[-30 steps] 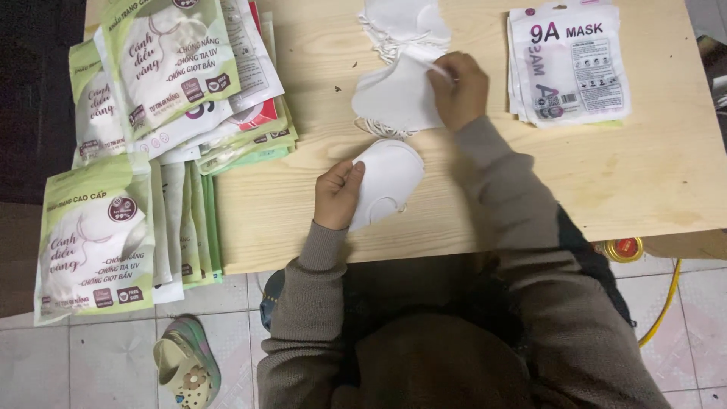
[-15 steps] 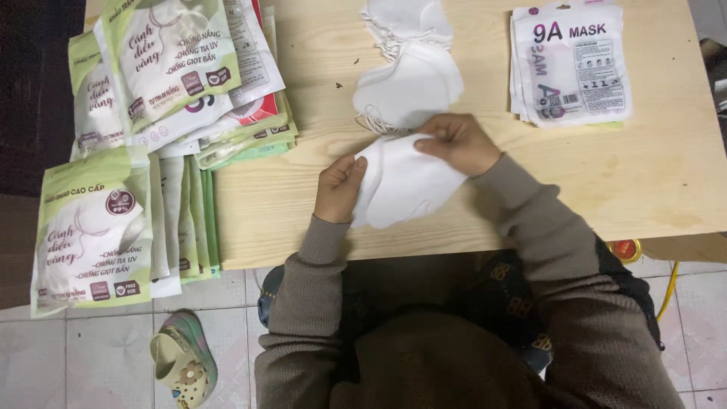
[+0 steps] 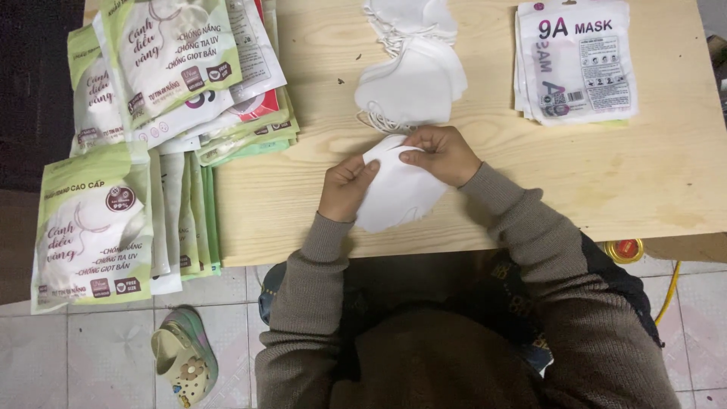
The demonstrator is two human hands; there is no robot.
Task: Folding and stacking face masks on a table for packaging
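Note:
Both hands hold a small stack of white face masks (image 3: 397, 193) just above the near edge of the light wooden table (image 3: 318, 204). My left hand (image 3: 344, 185) grips the stack's left edge. My right hand (image 3: 441, 154) pinches its top right edge, thumb on the upper mask. A pile of loose white masks (image 3: 413, 83) lies just beyond the hands, with more white masks (image 3: 409, 15) further back.
Green and white mask pouches (image 3: 170, 49) are piled at the table's left, with more pouches (image 3: 91, 223) hanging over the near left corner. A stack of white printed pouches (image 3: 575, 60) lies at the far right. A slipper (image 3: 185, 363) sits on the tiled floor.
My right hand took a mask from the loose pile and brought it down onto the mask under my left hand. Both hands now hold the masks together near the table edge.

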